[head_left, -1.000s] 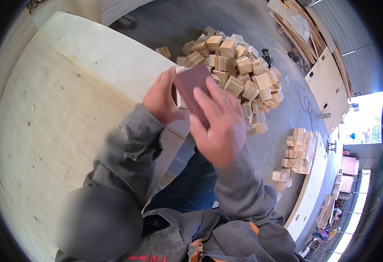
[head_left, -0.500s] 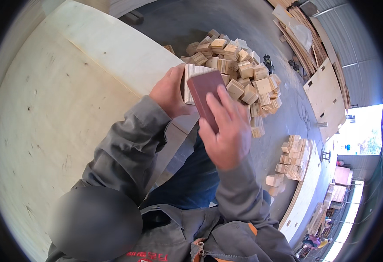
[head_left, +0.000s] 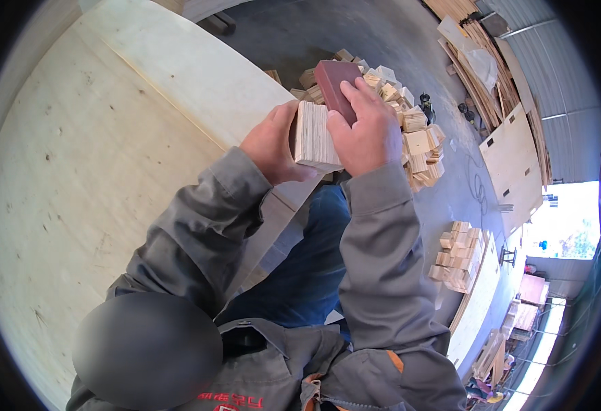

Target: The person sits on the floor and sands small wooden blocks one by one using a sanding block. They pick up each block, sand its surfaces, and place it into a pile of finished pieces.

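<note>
My left hand (head_left: 273,142) is closed round the left side of a plywood block (head_left: 317,140), whose pale layered edges face up. The block is at the corner of a large plywood sheet. A flat, reddish-brown sanding block (head_left: 340,85) is in my right hand (head_left: 370,130), with fingers on top and the thumb along its near side. It lies over the far right part of the plywood block; whether the two touch is hard to tell. The underside of the plywood block is hidden.
The large plywood sheet (head_left: 95,157) fills the left side. Beyond my hands, a heap of loose plywood blocks (head_left: 420,144) lies on the grey floor. To the right stand stacked blocks (head_left: 459,257) beside a long board (head_left: 475,308). Panels (head_left: 512,161) lean along the far right wall.
My right hand has pushed the sanding block away from me, across the plywood block to its far edge. My left hand still holds the plywood block in nearly the same place.
</note>
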Tool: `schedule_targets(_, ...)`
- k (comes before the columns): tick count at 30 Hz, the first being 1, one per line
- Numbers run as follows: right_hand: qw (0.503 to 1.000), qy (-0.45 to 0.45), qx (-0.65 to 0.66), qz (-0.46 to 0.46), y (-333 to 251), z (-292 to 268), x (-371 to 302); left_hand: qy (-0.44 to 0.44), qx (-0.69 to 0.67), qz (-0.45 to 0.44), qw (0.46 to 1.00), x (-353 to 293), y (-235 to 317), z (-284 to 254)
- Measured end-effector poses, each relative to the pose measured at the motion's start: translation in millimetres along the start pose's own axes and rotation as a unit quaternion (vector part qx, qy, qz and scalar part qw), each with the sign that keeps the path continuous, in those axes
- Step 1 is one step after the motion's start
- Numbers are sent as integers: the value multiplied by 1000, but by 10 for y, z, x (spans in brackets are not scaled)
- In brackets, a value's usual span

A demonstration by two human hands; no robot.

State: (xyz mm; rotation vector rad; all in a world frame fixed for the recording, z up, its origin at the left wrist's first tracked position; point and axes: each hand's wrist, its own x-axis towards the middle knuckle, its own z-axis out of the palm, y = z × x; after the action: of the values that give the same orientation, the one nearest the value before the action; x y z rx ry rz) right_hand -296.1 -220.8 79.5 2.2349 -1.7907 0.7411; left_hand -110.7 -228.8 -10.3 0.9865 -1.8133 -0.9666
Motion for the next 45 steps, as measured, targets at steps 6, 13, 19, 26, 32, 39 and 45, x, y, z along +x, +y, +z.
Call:
schedule_targets(6,999,-4,28,-24,-245,-305,-595,7,8,-2,1000,-65,-77,-29)
schedule_targets(13,998,-35,45,0,-415,-648,-1146,0,-29,-16,999,-63,-28,-3)
schedule_targets(19,999,17,27,-24,-5,-118,-230,-11,-15,-23,1000,-46,17,-22)
schedule_targets(26,999,23,27,-22,54,-20,-144,-17,-21,-16,1000,-18,-46,-5)
schedule_targets(32,996,-41,69,-29,-457,-640,-1043,13,-70,-1,997,-66,-90,46)
schedule_targets(39,996,-26,78,-44,-356,-414,-700,12,-61,1,998,-32,-37,22)
schedule_targets(45,999,-11,40,-19,-129,-52,40,-28,-48,-28,998,14,-60,27)
